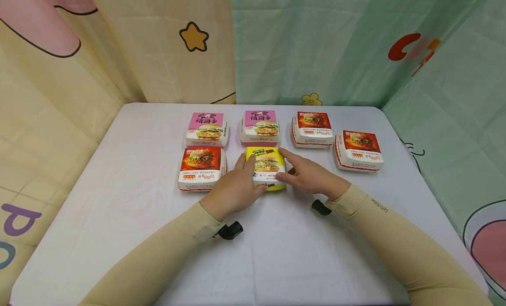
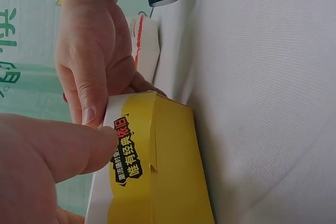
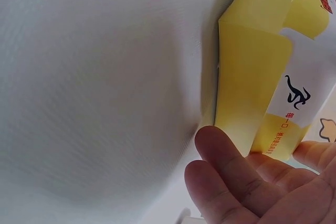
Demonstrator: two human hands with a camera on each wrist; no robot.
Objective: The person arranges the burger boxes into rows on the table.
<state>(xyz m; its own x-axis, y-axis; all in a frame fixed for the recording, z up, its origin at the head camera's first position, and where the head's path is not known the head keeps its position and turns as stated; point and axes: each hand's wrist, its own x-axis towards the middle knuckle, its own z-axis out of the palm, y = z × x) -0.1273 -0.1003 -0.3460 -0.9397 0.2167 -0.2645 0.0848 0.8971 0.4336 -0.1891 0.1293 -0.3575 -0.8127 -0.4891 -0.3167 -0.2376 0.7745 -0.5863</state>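
On the table, a yellow-and-white burger box (image 1: 265, 167) with a printed burger sits between both hands. My left hand (image 1: 233, 187) holds it from the left, thumb toward the near edge and fingers toward the far left corner. My right hand (image 1: 310, 172) grips its right side, index finger at the far right corner and thumb on the near right part of the lid. The left wrist view shows a thumb (image 2: 79, 148) lying against the printed edge of the box. In the right wrist view, fingers (image 3: 247, 187) bend at the box's end; some stand off it.
Two pink-and-white burger boxes (image 1: 207, 128) (image 1: 260, 127) stand in the back row. Red-and-white boxes flank them: one at front left (image 1: 200, 167), two at right (image 1: 312, 128) (image 1: 359, 149). All rest on a white-covered table (image 1: 130, 200) before patterned curtains (image 1: 296, 42).
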